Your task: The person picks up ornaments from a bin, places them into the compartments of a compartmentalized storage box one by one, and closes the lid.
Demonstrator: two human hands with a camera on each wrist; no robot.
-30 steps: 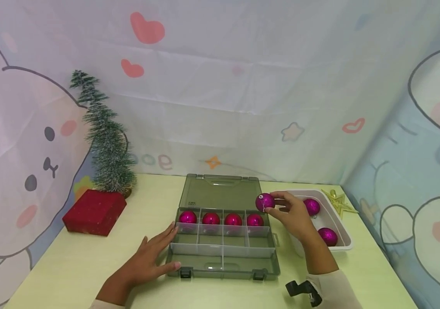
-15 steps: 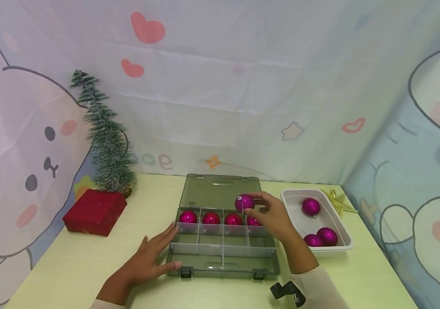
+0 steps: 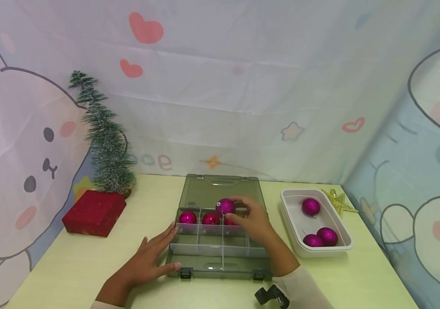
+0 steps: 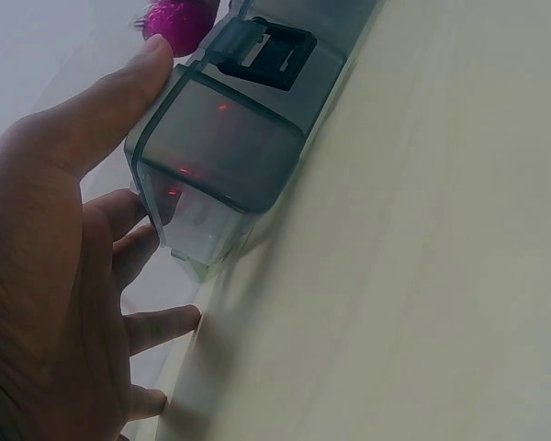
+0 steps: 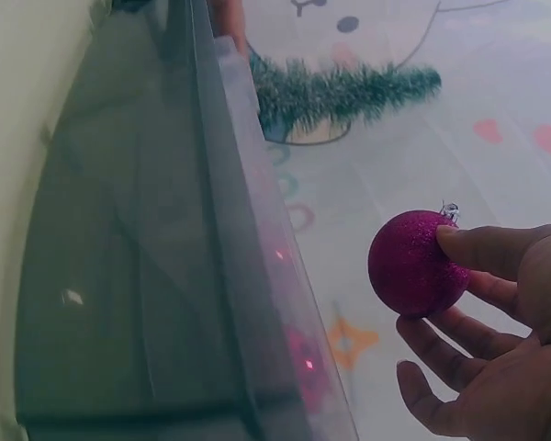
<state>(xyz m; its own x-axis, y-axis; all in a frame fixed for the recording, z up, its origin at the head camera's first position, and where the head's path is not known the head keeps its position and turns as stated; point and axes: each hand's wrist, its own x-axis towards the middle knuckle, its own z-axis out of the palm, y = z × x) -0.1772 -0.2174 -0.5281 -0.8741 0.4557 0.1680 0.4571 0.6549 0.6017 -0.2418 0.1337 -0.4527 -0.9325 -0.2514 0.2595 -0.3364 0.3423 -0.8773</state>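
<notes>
- Magenta-purple, glitter-coated round bauble (image 3: 225, 207): held in the air above back row of translucent grey-green plastic compartment case (image 3: 194, 260), in front of its raised lid (image 3: 204, 191).
- R hand (image 3: 253, 219): bauble pinched btwn thumb & fingertips.
- L hand (image 3: 149, 261): fingers spread, fairly straight, laid against L side of case; thumb at its near L corner; nothing gripped.
- Handling (judged): prob. v. light, hollow plastic; stiff shell, may be dented or cracked if squeezed hard. Glitter prob. gives some grip vs. the glossy magenta-red balls (image 3: 210, 218) in case, but round form could be rolled out of a loose pinch.
- Best hold: round the widest part, w/ light pressure; small silvery cap (image 5: 451, 210) best not pulled on, as it could be worked loose.
- Hidden: bauble's far side covered by R fingers; third ball in back row partly blocked, rightmost back compartment's contents can't be told.
- Cut off: magenta ball (image 4: 176, 28) at top edge of L-wrist view, prob. the held bauble.
- Hard to read: exact height of bauble over case; case interior murky in R-wrist view.
</notes>
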